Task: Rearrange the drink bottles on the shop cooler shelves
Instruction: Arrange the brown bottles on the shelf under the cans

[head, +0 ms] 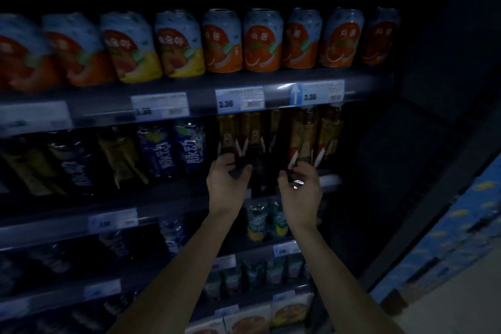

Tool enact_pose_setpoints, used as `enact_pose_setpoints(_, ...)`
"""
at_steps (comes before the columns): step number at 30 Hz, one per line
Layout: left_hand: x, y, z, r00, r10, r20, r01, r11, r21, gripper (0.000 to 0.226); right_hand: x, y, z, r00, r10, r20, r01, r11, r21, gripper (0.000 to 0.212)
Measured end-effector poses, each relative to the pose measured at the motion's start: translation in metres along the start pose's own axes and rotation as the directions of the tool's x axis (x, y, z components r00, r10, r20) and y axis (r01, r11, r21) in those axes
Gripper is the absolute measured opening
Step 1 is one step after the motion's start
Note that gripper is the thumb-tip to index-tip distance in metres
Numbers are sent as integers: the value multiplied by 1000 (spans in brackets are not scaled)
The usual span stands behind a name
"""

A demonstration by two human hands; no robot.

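Several brown bottles with gold labels stand on the second cooler shelf, right of centre. My left hand grips the dark base of one brown bottle at the left of that group. My right hand curls around the base of another brown bottle further right. A dark gap lies between the two hands. Blue-labelled bottles stand to the left on the same shelf. The scene is dim.
A row of orange and peach cans fills the top shelf, with price tags on its rail. Green-capped bottles and small packs sit on lower shelves. The cooler's dark side wall is right; blue cartons are stacked beyond.
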State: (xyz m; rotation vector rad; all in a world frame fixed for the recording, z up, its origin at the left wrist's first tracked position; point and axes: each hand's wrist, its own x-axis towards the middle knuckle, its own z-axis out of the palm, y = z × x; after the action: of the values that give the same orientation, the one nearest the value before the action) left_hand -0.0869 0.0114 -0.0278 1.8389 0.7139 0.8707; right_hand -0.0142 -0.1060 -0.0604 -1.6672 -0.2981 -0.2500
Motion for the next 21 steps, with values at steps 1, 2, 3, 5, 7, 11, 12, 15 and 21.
enact_pose_setpoints(1,-1,-3,-14,1000,-1,-10,1,1000,-4,46,-9,-5,8,1000,3,7,-4,1000,7,38)
enact_pose_setpoints(2,-2,-6,-27,1000,-5,-19,5,1000,-5,46,-17,-8,14,1000,5,12,-5,1000,9,37)
enact_pose_setpoints(3,-3,-10,-44,999,-8,-38,8,1000,-2,46,-27,-14,24,999,7,31,-7,1000,9,36)
enact_pose_setpoints(5,-5,-21,-80,996,-13,-84,14,1000,21,44,-46,-24,46,996,14,84,-15,1000,11,35)
enact_pose_setpoints(7,-6,-32,-117,992,-28,-121,34,998,45,46,-65,-35,69,991,11,131,-15,999,28,36)
enact_pose_setpoints(11,-9,-57,-199,975,-84,-205,100,993,70,46,-109,-67,121,975,-19,220,4,997,72,36)
enact_pose_setpoints(12,-10,-62,-215,971,-98,-219,118,990,76,47,-119,-74,131,969,-28,245,7,996,85,37)
enact_pose_setpoints(15,-11,-77,-270,957,-156,-243,183,978,95,51,-148,-96,166,944,-47,325,12,994,110,37)
enact_pose_setpoints(21,1,-100,-346,949,-190,-250,221,970,104,54,-180,-129,223,939,-43,343,14,996,85,39)
